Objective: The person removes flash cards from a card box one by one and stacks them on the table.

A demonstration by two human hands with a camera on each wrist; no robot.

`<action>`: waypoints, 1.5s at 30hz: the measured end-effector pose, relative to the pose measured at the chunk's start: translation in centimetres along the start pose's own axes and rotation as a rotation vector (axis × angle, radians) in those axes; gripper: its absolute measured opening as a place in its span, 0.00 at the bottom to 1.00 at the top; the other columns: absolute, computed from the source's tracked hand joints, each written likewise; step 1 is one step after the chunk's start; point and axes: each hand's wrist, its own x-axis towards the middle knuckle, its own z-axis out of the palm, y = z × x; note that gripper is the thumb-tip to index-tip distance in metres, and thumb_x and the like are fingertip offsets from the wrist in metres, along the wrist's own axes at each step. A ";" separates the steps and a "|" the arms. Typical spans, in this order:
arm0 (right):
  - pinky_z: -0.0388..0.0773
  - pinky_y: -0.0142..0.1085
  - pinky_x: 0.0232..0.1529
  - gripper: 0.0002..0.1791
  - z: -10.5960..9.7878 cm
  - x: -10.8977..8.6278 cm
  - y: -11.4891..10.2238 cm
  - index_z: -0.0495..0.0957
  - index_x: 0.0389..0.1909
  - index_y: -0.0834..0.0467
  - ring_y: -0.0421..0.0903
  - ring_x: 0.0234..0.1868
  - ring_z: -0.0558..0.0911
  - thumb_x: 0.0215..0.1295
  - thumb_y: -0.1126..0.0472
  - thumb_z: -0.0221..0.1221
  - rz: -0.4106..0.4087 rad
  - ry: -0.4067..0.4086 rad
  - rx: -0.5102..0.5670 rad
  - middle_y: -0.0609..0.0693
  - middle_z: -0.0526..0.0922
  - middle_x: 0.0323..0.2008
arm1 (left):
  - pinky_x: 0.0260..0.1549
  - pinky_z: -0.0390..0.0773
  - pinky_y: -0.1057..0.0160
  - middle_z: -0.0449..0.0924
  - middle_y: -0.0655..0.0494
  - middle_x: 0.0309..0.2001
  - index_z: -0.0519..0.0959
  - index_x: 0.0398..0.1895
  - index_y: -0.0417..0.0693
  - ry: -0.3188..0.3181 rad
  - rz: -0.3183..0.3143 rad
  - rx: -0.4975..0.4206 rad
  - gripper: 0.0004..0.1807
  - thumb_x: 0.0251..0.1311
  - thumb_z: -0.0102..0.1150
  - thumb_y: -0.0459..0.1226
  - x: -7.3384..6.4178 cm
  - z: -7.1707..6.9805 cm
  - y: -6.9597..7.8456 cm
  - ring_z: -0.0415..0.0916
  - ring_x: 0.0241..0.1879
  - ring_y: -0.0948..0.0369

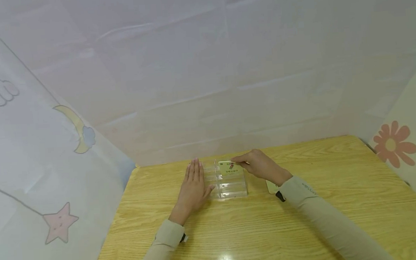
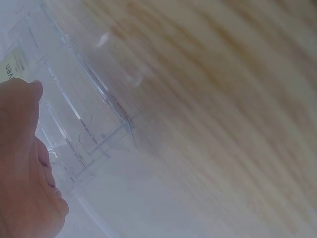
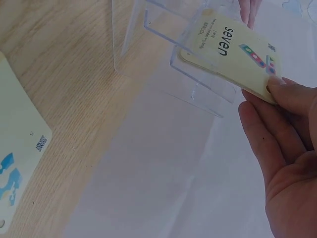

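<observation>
A clear plastic card rack with stepped slots stands on the table near the back wall. My right hand pinches the edge of a pale yellow flash card printed "seven" between thumb and fingers. In the right wrist view the card's lower edge sits in a slot of the rack, and a second card edge shows beneath it. Fingers straight, my left hand rests along the left side of the rack, thumb over its front. The left wrist view shows the rack's tiers beside that hand.
Another pale flash card with a blue picture lies on the wooden table right of the rack, partly under my right wrist in the head view. A pale printed sheet rises behind the table; similar sheets flank both sides.
</observation>
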 end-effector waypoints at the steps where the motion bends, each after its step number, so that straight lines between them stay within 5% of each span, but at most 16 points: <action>1: 0.69 0.26 0.24 0.19 0.0 0.0 0.0 0.85 0.61 0.58 0.30 0.16 0.69 0.71 0.68 0.64 0.006 -0.005 -0.001 0.56 0.92 0.51 | 0.85 0.45 0.45 0.35 0.31 0.85 0.42 0.83 0.29 -0.002 -0.001 -0.001 0.51 0.80 0.36 0.63 0.0 0.0 0.0 0.41 0.86 0.39; 5: 0.65 0.26 0.21 0.17 -0.2 0.1 -0.3 0.86 0.60 0.59 0.31 0.13 0.60 0.73 0.68 0.63 0.020 -0.021 -0.006 0.57 0.92 0.49 | 0.85 0.45 0.44 0.33 0.32 0.85 0.43 0.83 0.29 -0.001 -0.003 -0.013 0.50 0.80 0.37 0.62 0.0 -0.1 0.1 0.41 0.86 0.39; 13: 0.75 0.26 0.27 0.15 -0.4 0.2 -0.4 0.87 0.57 0.61 0.34 0.28 0.87 0.73 0.67 0.63 0.006 -0.015 0.013 0.56 0.93 0.48 | 0.85 0.46 0.44 0.39 0.31 0.85 0.43 0.83 0.29 0.005 -0.001 -0.001 0.50 0.80 0.36 0.63 -0.1 -0.1 0.2 0.40 0.86 0.40; 21: 0.77 0.27 0.29 0.14 -0.1 0.3 0.0 0.88 0.56 0.61 0.34 0.30 0.87 0.73 0.67 0.63 0.024 -0.007 0.064 0.57 0.93 0.48 | 0.85 0.45 0.45 0.39 0.30 0.85 0.43 0.83 0.29 -0.002 0.003 -0.014 0.50 0.81 0.37 0.62 -0.2 -0.1 0.2 0.40 0.86 0.40; 28: 0.90 0.38 0.44 0.14 0.0 0.5 0.3 0.87 0.56 0.62 0.50 0.45 0.93 0.74 0.67 0.62 0.033 -0.001 0.084 0.58 0.92 0.50 | 0.85 0.46 0.44 0.40 0.30 0.85 0.43 0.83 0.28 0.006 0.000 -0.021 0.50 0.80 0.39 0.61 -0.2 -0.1 0.3 0.40 0.86 0.40; 37: 0.91 0.43 0.47 0.14 -0.5 1.1 0.5 0.86 0.57 0.64 0.50 0.45 0.92 0.76 0.66 0.59 0.075 -0.013 0.104 0.58 0.92 0.50 | 0.86 0.43 0.44 0.31 0.32 0.85 0.41 0.83 0.29 -0.007 -0.002 -0.046 0.50 0.80 0.37 0.62 0.0 0.0 0.2 0.38 0.86 0.40; 45: 0.90 0.45 0.51 0.14 -0.3 1.3 1.0 0.87 0.57 0.62 0.52 0.49 0.92 0.77 0.67 0.59 0.095 0.007 0.109 0.58 0.91 0.51 | 0.86 0.44 0.44 0.35 0.31 0.85 0.41 0.83 0.29 -0.017 -0.005 -0.042 0.51 0.80 0.37 0.63 0.0 -0.2 0.3 0.37 0.86 0.40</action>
